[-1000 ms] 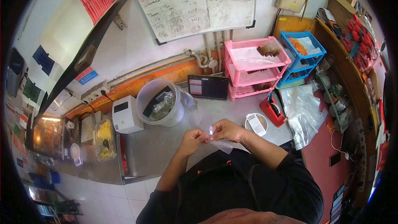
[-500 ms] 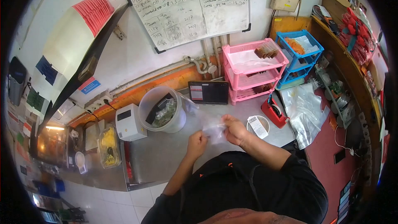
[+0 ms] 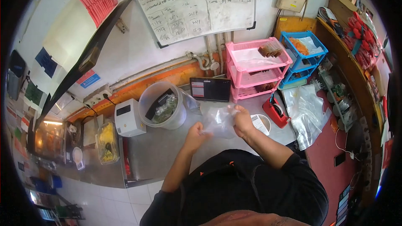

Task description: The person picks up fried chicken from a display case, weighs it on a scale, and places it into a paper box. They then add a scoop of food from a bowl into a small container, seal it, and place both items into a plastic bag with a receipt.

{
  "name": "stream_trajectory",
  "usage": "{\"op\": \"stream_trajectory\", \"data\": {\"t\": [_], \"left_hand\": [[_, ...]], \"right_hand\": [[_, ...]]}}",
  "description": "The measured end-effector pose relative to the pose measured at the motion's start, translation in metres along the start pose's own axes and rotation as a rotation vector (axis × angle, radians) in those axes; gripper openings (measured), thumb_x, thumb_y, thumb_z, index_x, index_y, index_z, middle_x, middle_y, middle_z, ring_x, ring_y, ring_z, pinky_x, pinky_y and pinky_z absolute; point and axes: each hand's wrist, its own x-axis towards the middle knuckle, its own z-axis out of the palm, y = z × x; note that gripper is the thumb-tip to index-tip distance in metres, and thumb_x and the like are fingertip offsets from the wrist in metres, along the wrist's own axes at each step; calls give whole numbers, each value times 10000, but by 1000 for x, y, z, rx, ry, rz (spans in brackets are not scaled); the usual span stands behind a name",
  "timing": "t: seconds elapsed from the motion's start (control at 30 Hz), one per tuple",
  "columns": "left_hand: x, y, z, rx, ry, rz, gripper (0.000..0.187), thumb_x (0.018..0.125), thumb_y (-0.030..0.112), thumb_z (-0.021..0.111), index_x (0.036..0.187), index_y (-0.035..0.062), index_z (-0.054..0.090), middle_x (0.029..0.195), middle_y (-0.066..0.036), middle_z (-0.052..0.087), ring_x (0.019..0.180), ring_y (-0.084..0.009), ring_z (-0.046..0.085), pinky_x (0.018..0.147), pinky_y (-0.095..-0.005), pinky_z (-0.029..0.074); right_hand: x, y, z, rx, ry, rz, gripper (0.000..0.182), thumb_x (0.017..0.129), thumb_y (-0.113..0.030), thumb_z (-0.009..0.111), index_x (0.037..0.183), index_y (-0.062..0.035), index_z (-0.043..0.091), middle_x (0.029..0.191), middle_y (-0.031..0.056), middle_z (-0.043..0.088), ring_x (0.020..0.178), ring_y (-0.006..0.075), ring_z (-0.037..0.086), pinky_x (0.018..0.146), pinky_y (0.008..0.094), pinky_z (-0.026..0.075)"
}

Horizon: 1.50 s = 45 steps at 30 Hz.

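A clear plastic bag [image 3: 219, 122] is stretched between my two hands above the steel counter. My left hand [image 3: 197, 135] pinches its left edge. My right hand [image 3: 243, 122] grips the bag's upper right side. Just right of my right hand lies a round white container with a printed paper slip [image 3: 260, 124] on it, partly hidden by the hand. Behind the bag stands a dark tablet [image 3: 210, 89]. To the left, a translucent bucket [image 3: 178, 115] holds small clear packets and a dark object.
A red tape dispenser [image 3: 276, 109] stands right of my hands, beside a pile of clear plastic bags [image 3: 309, 115]. Pink tiered trays [image 3: 259, 67] and blue trays [image 3: 302, 58] rise behind. A white label printer [image 3: 130, 119] and a tub of yellow food [image 3: 108, 144] stand left.
The bag is spread wider and looks fuller between my hands. My right hand has moved slightly right and now covers part of the round container; my left hand has shifted slightly left.
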Motion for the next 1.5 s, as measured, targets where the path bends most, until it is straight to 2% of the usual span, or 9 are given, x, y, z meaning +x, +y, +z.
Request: {"op": "stream_trajectory", "data": {"t": [0.27,0.4,0.67,0.77,0.9,1.0,1.27,1.37,1.5], "left_hand": [[13,16,-69,-154,333,212,376,734,-61,672,675,132,355,655,65,370,601,-44,362,522,-220,308],[-19,71,-88,440,587,354,436,787,58,760,658,109,347,636,63,343,606,-56,309,510,-235,273],[-30,101,-37,761,818,539,356,806,103,723,655,72,402,584,-51,436,514,-207,376,536,-307,328],[-19,115,-11,1107,703,904,194,688,10,642,693,42,451,666,-124,443,611,-284,439,621,-367,355],[-20,88,17,987,421,852,203,655,47,660,625,49,459,660,-104,452,671,-308,470,626,-417,320],[-17,81,28,972,414,882,272,689,83,689,574,65,443,647,-84,442,687,-295,475,631,-420,300],[-3,86,-12,1364,691,814,313,768,211,735,568,111,516,608,-36,489,661,-248,488,626,-420,298],[1,73,-42,1593,828,510,347,801,248,738,568,102,527,622,-41,518,635,-255,486,637,-428,302],[-5,85,-69,1179,873,695,298,819,116,712,605,53,516,616,-82,512,621,-282,494,608,-421,350]], "right_hand": [[-47,-25,-5,-302,-256,-330,412,854,-17,690,627,-110,359,585,-33,385,545,72,326,504,265,320],[-78,-60,-13,-896,-287,-651,376,812,-15,715,625,-45,390,539,67,401,521,102,365,487,314,365],[-46,-71,-19,-879,83,-836,340,753,-59,754,617,-26,445,536,121,447,477,204,411,474,357,366],[-52,-80,-6,-1279,-86,-1012,310,683,-118,803,676,-42,502,674,103,534,617,273,544,581,411,424],[-57,-76,21,-1254,103,-1107,327,635,-136,800,866,-60,581,978,109,556,924,319,562,803,470,408],[-36,-75,19,-1050,-13,-1451,253,638,-81,738,820,-65,563,869,108,576,816,328,588,735,455,438],[-41,-81,5,-1419,-100,-1160,184,622,-25,650,739,-92,525,700,124,579,645,364,594,579,458,455],[-30,-88,-24,-1397,101,-1032,184,617,-26,650,737,-98,530,695,121,578,645,362,591,589,456,457],[-32,-93,-48,-1491,150,-1017,188,626,-32,655,765,-95,543,770,118,609,678,370,604,598,449,457]]}}
